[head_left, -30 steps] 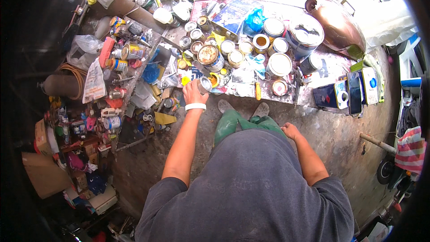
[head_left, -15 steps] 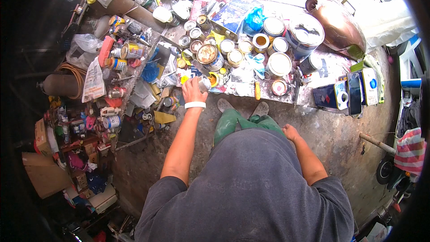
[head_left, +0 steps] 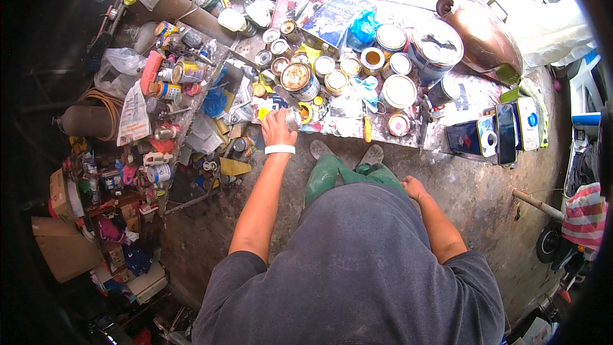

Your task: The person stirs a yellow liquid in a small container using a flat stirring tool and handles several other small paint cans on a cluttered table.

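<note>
Concrete floor [head_left: 469,176], stained and worn, underlies a crowded paint workshop. Nearest item: the right hand [head_left: 414,186], lowered beside the thigh, fingers loosely curled; whether anything sits within them cannot be told. Next: the left hand [head_left: 277,128], white band [head_left: 280,149] at its wrist, fingers wrapped about a small silvery can [head_left: 293,120] at the near edge of the workbench [head_left: 472,115]; base contact with the bench cannot be made out. Just right of the can: one yellow cup [head_left: 306,113], yellow-orange inside. Farther right: a yellow-handled tool [head_left: 367,130] and a can with a red-stained lid [head_left: 399,124]. Stage of work, as judged: midway through handling; can gripped, its release outstanding; whether anything has been poured is not evident. Beyond: one blue-sided can [head_left: 297,78] with rusty top, a white-topped can [head_left: 399,92], one open can [head_left: 372,59] showing amber contents. Behind these: a large pail [head_left: 435,48], crumpled blue plastic [head_left: 364,25]. Toward the far right: one copper-coloured tank [head_left: 482,38], lying tilted.
</note>
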`<state>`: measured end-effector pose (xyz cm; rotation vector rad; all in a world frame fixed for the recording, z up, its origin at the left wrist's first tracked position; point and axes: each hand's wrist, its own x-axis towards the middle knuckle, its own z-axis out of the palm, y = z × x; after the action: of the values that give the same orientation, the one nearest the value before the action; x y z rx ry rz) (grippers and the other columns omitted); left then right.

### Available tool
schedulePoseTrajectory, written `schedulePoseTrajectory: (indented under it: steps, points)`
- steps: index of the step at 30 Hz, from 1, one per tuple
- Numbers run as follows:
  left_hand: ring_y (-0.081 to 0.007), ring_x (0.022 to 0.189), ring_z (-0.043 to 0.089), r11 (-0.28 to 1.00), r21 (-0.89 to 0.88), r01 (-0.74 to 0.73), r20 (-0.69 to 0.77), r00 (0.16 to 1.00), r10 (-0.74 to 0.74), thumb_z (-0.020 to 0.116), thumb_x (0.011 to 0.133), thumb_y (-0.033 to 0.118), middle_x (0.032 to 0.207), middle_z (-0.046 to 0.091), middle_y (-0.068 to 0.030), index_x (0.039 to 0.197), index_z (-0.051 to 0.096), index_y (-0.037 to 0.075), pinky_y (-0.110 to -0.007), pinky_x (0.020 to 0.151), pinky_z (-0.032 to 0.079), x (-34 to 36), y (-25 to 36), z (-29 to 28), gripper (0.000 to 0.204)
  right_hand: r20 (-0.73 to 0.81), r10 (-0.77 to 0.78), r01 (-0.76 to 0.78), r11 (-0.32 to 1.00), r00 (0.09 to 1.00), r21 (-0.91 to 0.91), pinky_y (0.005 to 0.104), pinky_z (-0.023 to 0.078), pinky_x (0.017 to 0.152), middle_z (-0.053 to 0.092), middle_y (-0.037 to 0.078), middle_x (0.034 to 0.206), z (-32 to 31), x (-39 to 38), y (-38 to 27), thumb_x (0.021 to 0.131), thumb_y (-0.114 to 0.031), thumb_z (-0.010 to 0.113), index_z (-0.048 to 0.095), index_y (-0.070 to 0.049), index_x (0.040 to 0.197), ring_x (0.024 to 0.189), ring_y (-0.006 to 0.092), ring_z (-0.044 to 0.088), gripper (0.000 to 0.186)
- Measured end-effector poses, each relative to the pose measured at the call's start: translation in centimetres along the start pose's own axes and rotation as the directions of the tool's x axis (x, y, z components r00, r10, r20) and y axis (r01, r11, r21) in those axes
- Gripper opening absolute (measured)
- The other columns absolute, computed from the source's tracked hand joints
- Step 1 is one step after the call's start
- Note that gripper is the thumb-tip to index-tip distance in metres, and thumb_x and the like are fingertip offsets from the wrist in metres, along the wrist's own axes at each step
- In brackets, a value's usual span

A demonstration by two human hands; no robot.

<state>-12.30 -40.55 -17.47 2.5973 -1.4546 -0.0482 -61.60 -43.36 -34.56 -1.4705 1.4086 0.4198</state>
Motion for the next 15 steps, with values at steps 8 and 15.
schedulePoseTrajectory:
  steps: [8, 15]
  points:
    - [-0.0380, 0.132, 0.040, 1.000, 0.020, -0.023, 0.004, 1.000, 0.023, 0.084, 0.063, 0.012, 0.135, 0.047, -0.0152, 0.138, 0.050, 0.011, -0.050, 0.113, 0.035, -0.01, 0.38, -0.63, 0.083, 0.006, -0.006, 0.006, 1.000, 1.000, -0.006, 0.0410, 0.051, 0.097, 0.071, 0.022, 0.115, 0.18, 0.10, -0.15, 0.092, -0.032, 0.064, 0.068, -0.001, 0.116, 0.112, 0.0354, 0.067, 0.039]
    - [-0.0380, 0.133, 0.040, 0.998, 0.021, -0.051, 0.000, 0.999, 0.051, 0.085, 0.062, 0.012, 0.136, 0.046, -0.0153, 0.138, 0.049, 0.011, -0.049, 0.113, 0.034, 0.10, 0.26, -0.59, 0.084, 0.007, -0.011, 0.011, 1.000, 1.000, -0.018, 0.0412, 0.051, 0.097, 0.071, 0.022, 0.114, 0.21, -0.09, -0.24, 0.092, -0.031, 0.063, 0.068, -0.001, 0.115, 0.112, 0.0357, 0.067, 0.039]
